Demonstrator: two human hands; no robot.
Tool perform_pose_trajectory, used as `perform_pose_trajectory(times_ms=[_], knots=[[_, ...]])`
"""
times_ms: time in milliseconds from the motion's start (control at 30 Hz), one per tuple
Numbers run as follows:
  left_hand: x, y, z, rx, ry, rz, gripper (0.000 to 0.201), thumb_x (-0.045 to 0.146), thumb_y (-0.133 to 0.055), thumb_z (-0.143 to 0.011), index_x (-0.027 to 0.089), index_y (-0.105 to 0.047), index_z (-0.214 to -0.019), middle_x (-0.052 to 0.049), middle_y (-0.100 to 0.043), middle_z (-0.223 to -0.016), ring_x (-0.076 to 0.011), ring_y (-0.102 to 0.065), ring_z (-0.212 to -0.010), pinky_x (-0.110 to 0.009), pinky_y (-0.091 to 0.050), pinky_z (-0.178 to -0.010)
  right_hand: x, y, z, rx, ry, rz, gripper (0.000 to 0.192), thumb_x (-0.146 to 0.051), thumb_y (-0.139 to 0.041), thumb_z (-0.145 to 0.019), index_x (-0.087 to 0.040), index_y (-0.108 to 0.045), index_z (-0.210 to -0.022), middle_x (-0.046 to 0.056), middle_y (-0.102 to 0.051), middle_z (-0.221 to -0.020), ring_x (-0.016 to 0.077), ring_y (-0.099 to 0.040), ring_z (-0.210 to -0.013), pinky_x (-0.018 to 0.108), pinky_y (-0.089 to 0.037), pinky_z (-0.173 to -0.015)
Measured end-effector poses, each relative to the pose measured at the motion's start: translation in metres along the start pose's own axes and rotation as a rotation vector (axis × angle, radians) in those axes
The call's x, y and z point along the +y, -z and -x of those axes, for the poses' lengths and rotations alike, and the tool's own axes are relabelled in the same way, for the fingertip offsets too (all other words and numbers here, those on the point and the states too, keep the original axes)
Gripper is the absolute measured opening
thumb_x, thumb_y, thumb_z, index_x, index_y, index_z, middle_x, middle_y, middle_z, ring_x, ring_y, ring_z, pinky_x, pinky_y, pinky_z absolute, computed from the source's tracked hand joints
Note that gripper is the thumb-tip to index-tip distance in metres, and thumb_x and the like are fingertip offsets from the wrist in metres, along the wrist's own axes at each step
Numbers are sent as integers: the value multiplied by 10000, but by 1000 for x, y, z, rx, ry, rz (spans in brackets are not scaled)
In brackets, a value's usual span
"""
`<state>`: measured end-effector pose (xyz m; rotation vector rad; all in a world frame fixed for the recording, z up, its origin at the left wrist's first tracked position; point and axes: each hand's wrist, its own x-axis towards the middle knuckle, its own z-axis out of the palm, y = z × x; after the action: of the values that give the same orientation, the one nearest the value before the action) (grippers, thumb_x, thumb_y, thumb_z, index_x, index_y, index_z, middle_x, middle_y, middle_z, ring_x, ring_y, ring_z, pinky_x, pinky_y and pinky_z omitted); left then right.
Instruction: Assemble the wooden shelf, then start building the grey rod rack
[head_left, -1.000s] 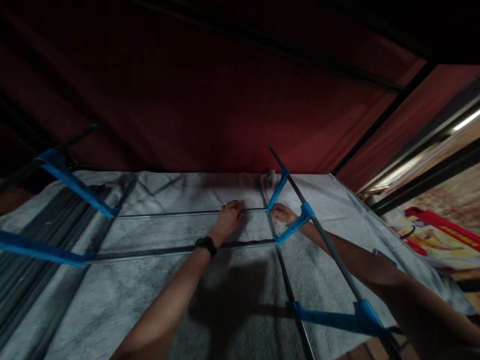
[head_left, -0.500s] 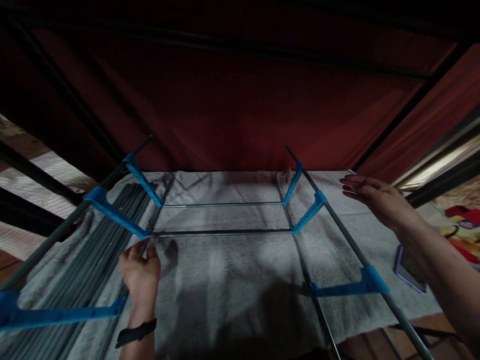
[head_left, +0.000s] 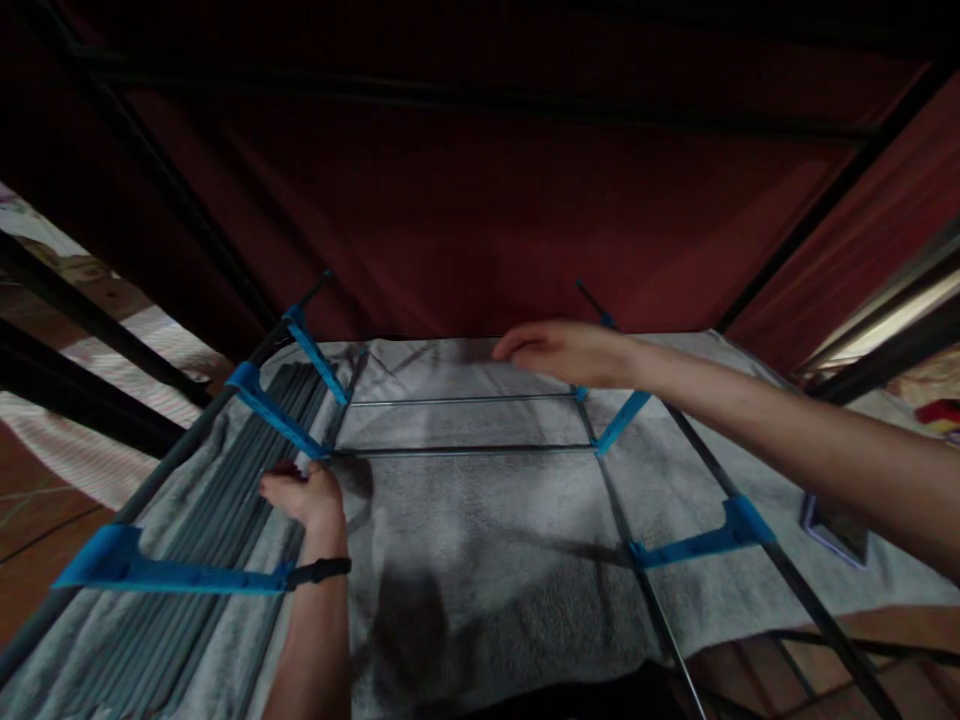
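Observation:
My left hand (head_left: 304,492) is beside the lower end of a blue plastic bracket (head_left: 277,408), its thumb and fingers apart and nothing visible in them. Below it lies a bundle of grey tubes (head_left: 217,530). My right hand (head_left: 562,352) hovers over the far part of the frame, fingers stretched out and holding nothing. Its forearm hides part of the right side. The frame has grey side tubes (head_left: 720,470) joined by blue brackets, including one at the near right (head_left: 705,538). Two thin metal crossbars, the nearer one (head_left: 465,451) and the farther one (head_left: 465,401), span the middle.
A grey-white cloth (head_left: 480,560) lies beneath the frame. Dark red fabric (head_left: 450,230) hangs behind it, with dark metal bars (head_left: 465,95) around. A phone-like flat object (head_left: 836,530) rests on the cloth at right. Tiled floor (head_left: 45,490) shows at left.
My right hand has swung left from outside the right tube to over the middle of the frame. My left hand has shifted slightly up and right in view, as the camera view moved too.

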<state>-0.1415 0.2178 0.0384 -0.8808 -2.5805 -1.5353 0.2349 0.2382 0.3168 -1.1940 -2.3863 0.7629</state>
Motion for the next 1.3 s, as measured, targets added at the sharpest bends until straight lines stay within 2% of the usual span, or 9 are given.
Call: perform_pose_trajectory(times_ms=[100, 200, 367, 467, 533, 633, 733, 967, 1300], knots=[[12, -12, 20, -75, -133, 61, 383, 140, -555, -761, 133, -521, -1142, -128, -530, -1158, -292, -528, -1167, -477, -435, -1053, 12, -67, -54, -172, 142, 239, 262, -104, -514, -870, -166, -709, -1034, 47, -733, -1111, 173, -669, -1033, 276, -505, -906], [30, -36, 20, -188, -200, 82, 480, 108, -544, -761, 98, -508, -1239, -164, -528, -1233, -292, -491, -1251, -463, -406, -1097, 30, -132, -96, -287, 68, 447, 241, -94, -514, -859, -127, -699, -1011, 115, -723, -1108, 218, -675, -1000, 297, -518, -836], [45, -78, -31, -227, -48, -3, 648, 29, -495, -723, 23, -412, -1365, -239, -462, -1361, -307, -442, -1335, -439, -360, -1137, 59, -210, -143, -208, 19, 431, 309, -90, -453, -901, -116, -656, -1133, 143, -685, -1177, 216, -646, -1058, 311, -518, -890], [41, -97, -65, -210, -2, -37, 669, 38, -544, -664, 29, -440, -1324, -239, -481, -1324, -339, -472, -1293, -472, -374, -1112, 79, -242, -163, -164, 9, 425, 330, -84, -433, -916, -93, -639, -1174, 169, -639, -1234, 239, -597, -1151, 344, -486, -971], [36, -107, -82, -232, 12, -49, 609, 52, -568, -650, 76, -497, -1255, -189, -548, -1238, -322, -531, -1209, -464, -418, -1062, 93, -258, -175, -139, 3, 429, 346, -62, -416, -917, -86, -634, -1185, 178, -620, -1243, 250, -564, -1185, 363, -459, -1007], [27, -118, -97, -318, 10, -44, 413, 60, -567, -681, 147, -586, -1084, -80, -637, -987, -247, -618, -988, -373, -503, -910, 111, -276, -192, -82, 2, 460, 364, -58, -384, -930, -83, -625, -1201, 190, -596, -1247, 263, -543, -1174, 398, -435, -1022], [18, -124, -102, -370, -3, -52, 265, 62, -574, -707, 160, -616, -949, -43, -638, -829, -211, -631, -841, -311, -510, -796, 123, -286, -205, -50, -7, 478, 368, -71, -362, -946, -86, -618, -1210, 203, -579, -1257, 274, -538, -1153, 421, -433, -1005], [16, -124, -101, -344, -56, -98, 361, -8, -531, -674, 152, -641, -978, -71, -681, -893, -225, -643, -895, -315, -488, -833, 128, -283, -212, -77, 7, 419, 425, 5, -370, -891, -101, -604, -1230, 179, -597, -1263, 273, -575, -1127, 384, -468, -941], [16, -126, -87, -405, -63, -82, 215, 95, -530, -679, 171, -643, -845, -54, -658, -759, -215, -658, -777, -299, -480, -690, 137, -273, -203, -71, -20, 332, 382, -24, -362, -918, -147, -616, -1175, 124, -624, -1242, 226, -635, -1037, 310, -487, -833]])
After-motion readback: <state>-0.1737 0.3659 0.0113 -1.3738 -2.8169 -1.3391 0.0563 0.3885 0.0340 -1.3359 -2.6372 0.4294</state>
